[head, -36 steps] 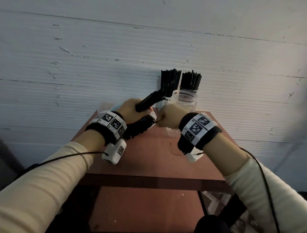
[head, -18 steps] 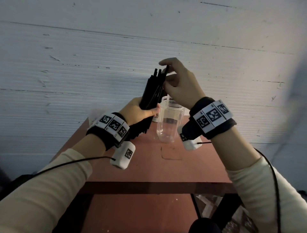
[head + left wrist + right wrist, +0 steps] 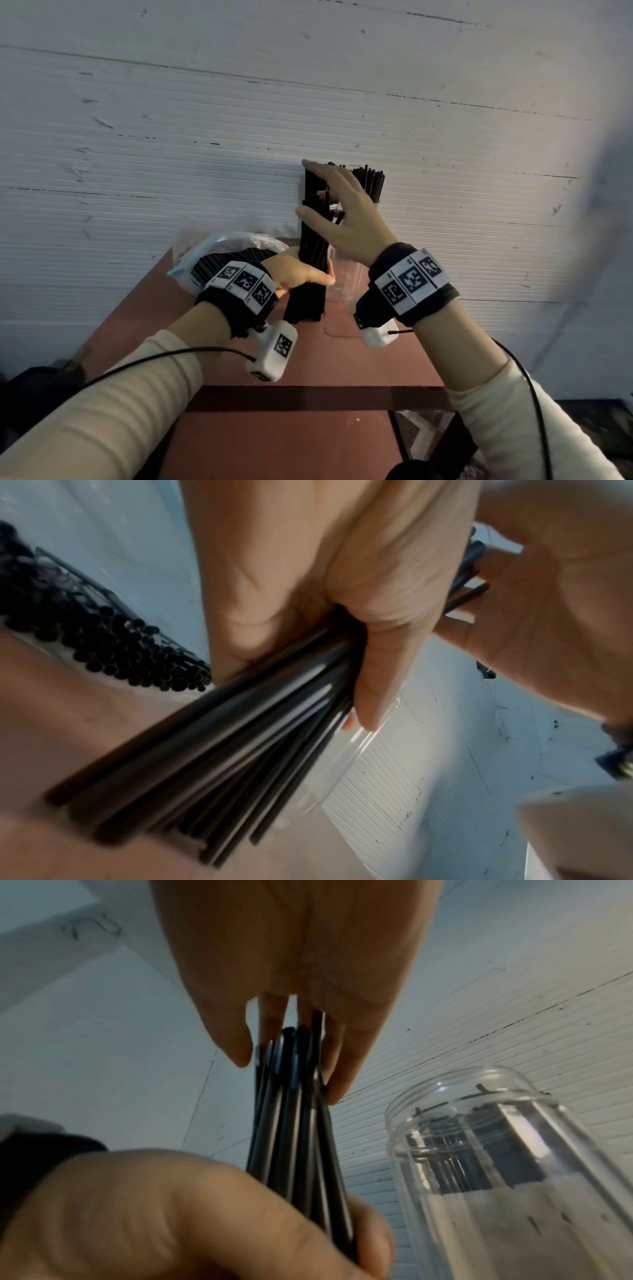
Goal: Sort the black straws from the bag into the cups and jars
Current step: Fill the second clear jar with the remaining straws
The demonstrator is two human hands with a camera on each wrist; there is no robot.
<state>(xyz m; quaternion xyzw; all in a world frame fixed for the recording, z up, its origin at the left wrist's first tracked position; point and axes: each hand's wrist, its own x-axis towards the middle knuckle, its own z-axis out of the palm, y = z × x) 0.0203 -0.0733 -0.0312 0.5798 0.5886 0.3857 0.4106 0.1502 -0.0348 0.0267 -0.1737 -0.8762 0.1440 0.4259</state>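
Observation:
My left hand grips the lower part of a thick bundle of black straws and holds it upright above the table, just left of an empty clear jar. My right hand lies against the bundle's top with straight fingers, thumb on the left side. In the right wrist view, straight fingers flank the straws and the jar stands to the right. In the left wrist view, the left hand is curled round the bundle.
A clear plastic bag holding more black straws lies at the table's back left. A container of upright straws stands at the back against the white wall. The brown table is small, with its front edge near me.
The bundle has gone from tilted to upright and come down beside the jar. My right hand stopped pinching the straw tips and now lies flat against the bundle's top.

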